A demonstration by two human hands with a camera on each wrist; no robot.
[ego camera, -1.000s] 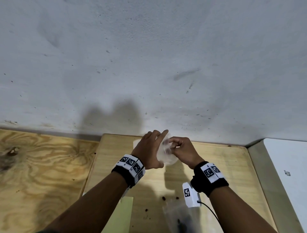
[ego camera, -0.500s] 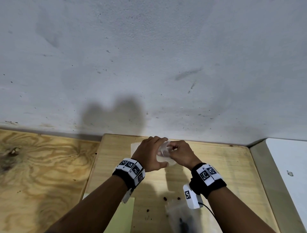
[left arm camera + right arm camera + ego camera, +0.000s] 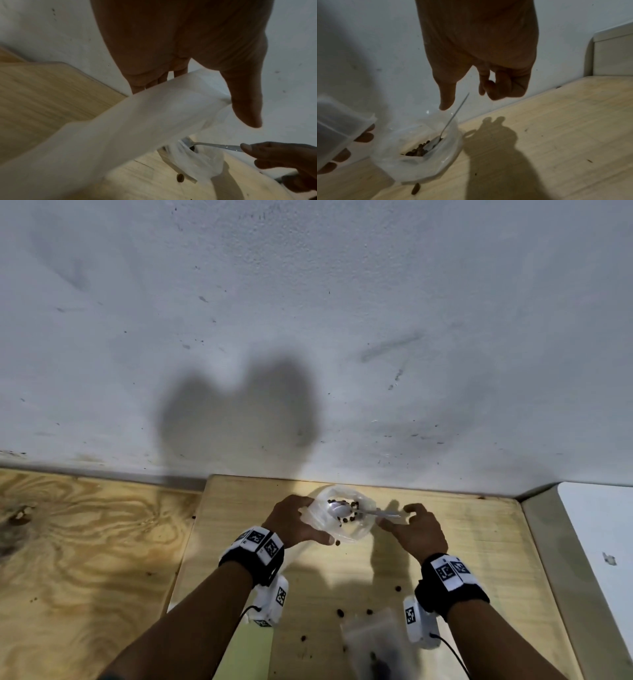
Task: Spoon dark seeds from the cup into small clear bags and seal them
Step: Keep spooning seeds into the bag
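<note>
A small clear bag (image 3: 346, 529) stands open on the wooden board (image 3: 445, 577) near the wall, with dark seeds (image 3: 419, 148) in its bottom. A metal spoon (image 3: 339, 510) has its bowl inside the bag (image 3: 436, 162), handle pointing right. My right hand (image 3: 399, 517) pinches the handle's end (image 3: 228, 146). My left hand (image 3: 301, 523) grips a translucent white cup (image 3: 120, 128), tilted just left of the bag; its fingertips (image 3: 364, 136) show under the cup (image 3: 334, 128). The inside of the cup is hidden.
Loose seeds (image 3: 340, 613) lie scattered on the board, one right beside the bag (image 3: 415, 188). Another clear bag holding seeds (image 3: 373, 645) lies near the front edge, next to a pale green sheet (image 3: 250, 652). The wall (image 3: 308, 337) rises just behind. A plywood surface (image 3: 85, 542) adjoins on the left.
My hands were pressed together on a clear plastic thing; they have moved apart. The bag now stands open with the spoon in it, and my right hand is at the handle.
</note>
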